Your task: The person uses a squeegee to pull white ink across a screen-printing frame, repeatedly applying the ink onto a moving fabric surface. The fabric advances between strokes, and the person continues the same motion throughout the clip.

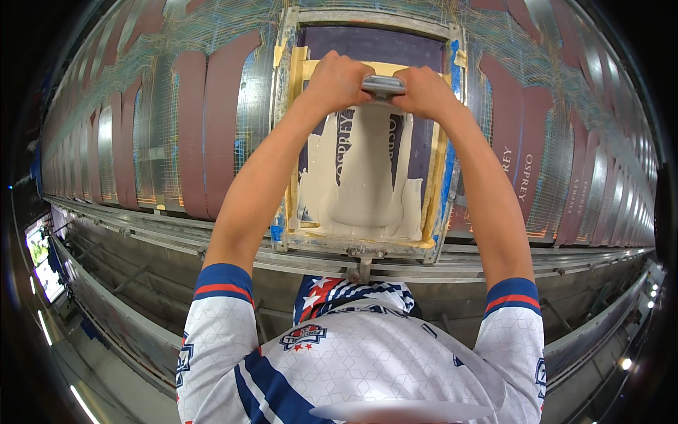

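Squeegee [383,86] with a silver bar sat at the upper middle of the frame, gripped at both ends. At the left lay plain maroon panels [191,134]. Next along, your left hand [339,81] was clamped around the bar's left end. In the middle, below the bar, cream ink [325,205] spread unevenly inside the printing screen [374,18]. Your right hand [426,92] was closed on the right end, near blue tape [452,159]; lettered maroon panels [519,120] lay farther right.
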Motion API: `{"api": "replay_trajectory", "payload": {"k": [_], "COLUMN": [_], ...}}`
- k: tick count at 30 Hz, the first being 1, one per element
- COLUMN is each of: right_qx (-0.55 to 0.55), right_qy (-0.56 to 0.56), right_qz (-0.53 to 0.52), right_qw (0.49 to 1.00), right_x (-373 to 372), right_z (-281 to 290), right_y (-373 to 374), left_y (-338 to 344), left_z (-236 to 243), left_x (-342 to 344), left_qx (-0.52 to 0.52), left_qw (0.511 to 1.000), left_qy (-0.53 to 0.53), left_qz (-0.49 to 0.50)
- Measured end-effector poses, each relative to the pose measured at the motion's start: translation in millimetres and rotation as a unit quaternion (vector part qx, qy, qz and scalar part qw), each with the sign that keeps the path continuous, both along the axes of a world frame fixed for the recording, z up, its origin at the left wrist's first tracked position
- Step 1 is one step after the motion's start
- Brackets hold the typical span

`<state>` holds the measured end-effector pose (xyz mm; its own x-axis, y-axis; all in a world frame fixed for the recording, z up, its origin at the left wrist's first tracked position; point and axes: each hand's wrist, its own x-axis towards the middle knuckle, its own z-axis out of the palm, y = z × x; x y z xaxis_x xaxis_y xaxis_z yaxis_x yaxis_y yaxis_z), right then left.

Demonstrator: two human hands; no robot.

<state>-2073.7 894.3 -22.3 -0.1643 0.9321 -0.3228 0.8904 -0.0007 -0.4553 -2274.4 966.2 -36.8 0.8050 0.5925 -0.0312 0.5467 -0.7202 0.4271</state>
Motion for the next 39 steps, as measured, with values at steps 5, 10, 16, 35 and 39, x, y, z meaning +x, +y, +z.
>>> {"api": "replay_trajectory", "payload": {"k": [5,10,16,35,39], "right_qx": [-0.036,0.037,0.065,0.187,0.153], "right_qy": [0.013,0.023,0.024,0.072,0.199], "right_qz": [-0.027,-0.009,0.029,-0.468,-0.513], "right_qw": [0.999,0.999,0.997,0.861,0.821], "right_x": [-3.5,-19.0,-76.2,69.1,45.8], "right_z": [-0.4,-3.1,-0.7,-55.1,-13.2], "right_y": [-2.5,-42.7,-172.1,-185.7,-176.2], "left_y": [-2.8,-40.9,-172.2,-220.3,-230.1], "left_z": [-4.5,-8.5,3.2,33.7,44.2], "left_x": [-2.1,-21.5,-80.5,-99.2,-106.2], "left_qx": [-0.008,0.021,0.018,0.041,0.018], "left_qw": [1.000,0.997,0.997,0.998,0.998], "left_qy": [-0.026,-0.070,-0.079,-0.041,-0.036], "left_qz": [-0.006,0.007,-0.005,0.009,0.043]}}
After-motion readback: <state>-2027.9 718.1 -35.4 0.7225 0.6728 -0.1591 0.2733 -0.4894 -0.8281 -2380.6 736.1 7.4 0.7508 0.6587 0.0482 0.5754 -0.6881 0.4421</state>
